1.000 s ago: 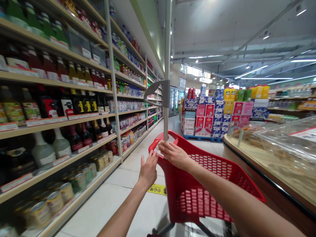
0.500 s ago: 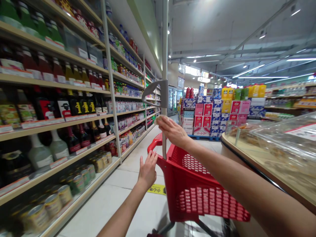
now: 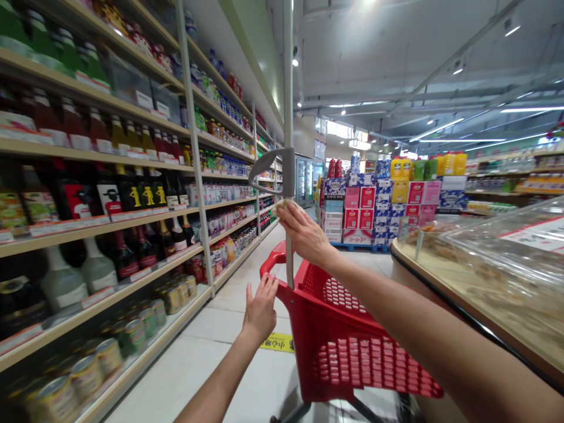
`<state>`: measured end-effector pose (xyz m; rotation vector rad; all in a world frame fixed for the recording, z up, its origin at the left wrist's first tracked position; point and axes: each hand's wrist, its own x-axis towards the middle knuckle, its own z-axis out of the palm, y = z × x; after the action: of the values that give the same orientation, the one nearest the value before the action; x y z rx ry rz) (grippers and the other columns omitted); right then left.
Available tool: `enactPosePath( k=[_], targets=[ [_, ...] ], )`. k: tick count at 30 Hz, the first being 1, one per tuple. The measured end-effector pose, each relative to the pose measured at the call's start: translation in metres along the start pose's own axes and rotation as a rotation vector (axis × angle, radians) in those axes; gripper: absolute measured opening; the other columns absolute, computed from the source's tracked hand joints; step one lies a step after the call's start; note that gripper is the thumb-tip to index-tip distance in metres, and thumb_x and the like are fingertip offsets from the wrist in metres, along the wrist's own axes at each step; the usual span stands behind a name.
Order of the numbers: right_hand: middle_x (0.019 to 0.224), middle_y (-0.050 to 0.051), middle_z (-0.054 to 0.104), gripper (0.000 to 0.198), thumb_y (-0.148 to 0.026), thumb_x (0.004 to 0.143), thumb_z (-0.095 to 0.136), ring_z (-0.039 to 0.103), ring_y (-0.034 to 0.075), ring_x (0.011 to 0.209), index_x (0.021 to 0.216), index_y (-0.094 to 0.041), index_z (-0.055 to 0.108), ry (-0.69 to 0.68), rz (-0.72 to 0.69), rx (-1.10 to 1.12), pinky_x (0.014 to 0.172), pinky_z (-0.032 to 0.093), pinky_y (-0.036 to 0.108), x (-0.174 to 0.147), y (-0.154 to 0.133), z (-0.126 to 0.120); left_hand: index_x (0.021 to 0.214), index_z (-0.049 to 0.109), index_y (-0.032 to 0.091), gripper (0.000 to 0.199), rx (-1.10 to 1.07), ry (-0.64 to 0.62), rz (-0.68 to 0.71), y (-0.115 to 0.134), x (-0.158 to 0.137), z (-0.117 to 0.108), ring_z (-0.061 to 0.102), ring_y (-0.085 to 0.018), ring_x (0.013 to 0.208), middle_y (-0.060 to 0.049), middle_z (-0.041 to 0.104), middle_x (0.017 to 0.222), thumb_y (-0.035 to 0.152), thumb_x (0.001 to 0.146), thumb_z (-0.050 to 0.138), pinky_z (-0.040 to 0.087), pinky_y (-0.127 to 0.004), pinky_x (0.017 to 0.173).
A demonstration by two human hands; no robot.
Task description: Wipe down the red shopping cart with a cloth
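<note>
A red plastic shopping cart [image 3: 352,352] stands in front of me with a thin upright metal pole [image 3: 288,111] at its handle end. A grey plastic holder [image 3: 287,171] with a loop on its left side is fixed to the pole. Just below that holder, my right hand [image 3: 304,232] presses a small pale cloth [image 3: 282,205] against the pole, its fingers closed over it. Most of the cloth is hidden under the fingers. My left hand [image 3: 261,308] rests its outstretched fingers on the cart's corner beside the red handle [image 3: 273,257], with the thumb apart.
Shelves of bottles and cans [image 3: 145,214] line the left side. To the right is a curved display counter [image 3: 423,264] with clear covers. Stacked drink boxes [image 3: 359,214] stand farther ahead. A yellow floor sticker [image 3: 277,342] lies beside the cart.
My right hand has slid slightly up the pole with the cloth, closer to the grey holder. The left hand stays at the cart's corner. The whole view has shifted a little.
</note>
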<state>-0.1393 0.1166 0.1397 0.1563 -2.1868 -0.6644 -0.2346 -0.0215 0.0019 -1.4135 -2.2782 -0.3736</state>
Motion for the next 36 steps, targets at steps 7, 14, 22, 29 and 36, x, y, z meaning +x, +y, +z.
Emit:
enactPosePath(
  k=[7,14,22,29,36],
  targets=[
    [0.136,0.009,0.034,0.046,-0.009,0.079,0.035,0.016,0.023,0.130,0.124,-0.006,0.041,-0.109,-0.159,0.033,0.105,0.021,0.043,-0.018,-0.014,0.010,0.130,0.028,0.015,0.078,-0.004,-0.004,-0.011,0.000,0.000,0.002,0.013,-0.019,0.131,-0.005,0.023,0.141,0.002,0.054,0.038,0.010,-0.055,0.103],
    [0.138,0.010,0.031,0.048,-0.009,0.078,0.037,0.008,0.023,0.131,0.125,-0.007,0.040,-0.072,-0.126,0.043,0.106,0.016,0.045,-0.020,-0.013,0.012,0.130,0.028,0.015,0.077,0.007,-0.020,-0.008,0.001,0.001,0.000,0.014,-0.020,0.131,-0.005,0.023,0.141,0.003,0.054,0.038,0.010,-0.056,0.103],
    [0.140,0.008,0.026,0.048,-0.006,0.079,0.035,0.006,0.025,0.131,0.126,-0.009,0.040,0.020,0.038,0.010,0.106,0.016,0.046,-0.002,0.001,0.006,0.131,0.026,0.016,0.078,-0.001,-0.020,-0.010,0.002,-0.001,-0.001,0.013,-0.020,0.131,-0.005,0.024,0.141,0.003,0.055,0.039,0.010,-0.055,0.103],
    [0.136,0.007,0.036,0.044,-0.008,0.081,0.036,0.013,0.020,0.131,0.124,-0.011,0.042,-0.099,-0.194,0.117,0.106,0.023,0.042,-0.032,-0.015,0.020,0.130,0.027,0.016,0.078,0.013,-0.049,-0.031,0.003,0.001,-0.002,0.013,-0.020,0.131,-0.005,0.023,0.141,0.003,0.054,0.040,0.009,-0.055,0.103],
    [0.132,0.010,0.040,0.042,-0.005,0.082,0.029,0.016,0.019,0.130,0.120,-0.007,0.048,0.177,0.233,0.162,0.105,0.028,0.034,-0.030,-0.023,0.016,0.129,0.030,0.015,0.076,0.027,0.011,-0.012,0.007,-0.001,-0.004,0.017,-0.020,0.130,-0.007,0.025,0.140,0.001,0.054,0.038,0.012,-0.055,0.103]
  ],
)
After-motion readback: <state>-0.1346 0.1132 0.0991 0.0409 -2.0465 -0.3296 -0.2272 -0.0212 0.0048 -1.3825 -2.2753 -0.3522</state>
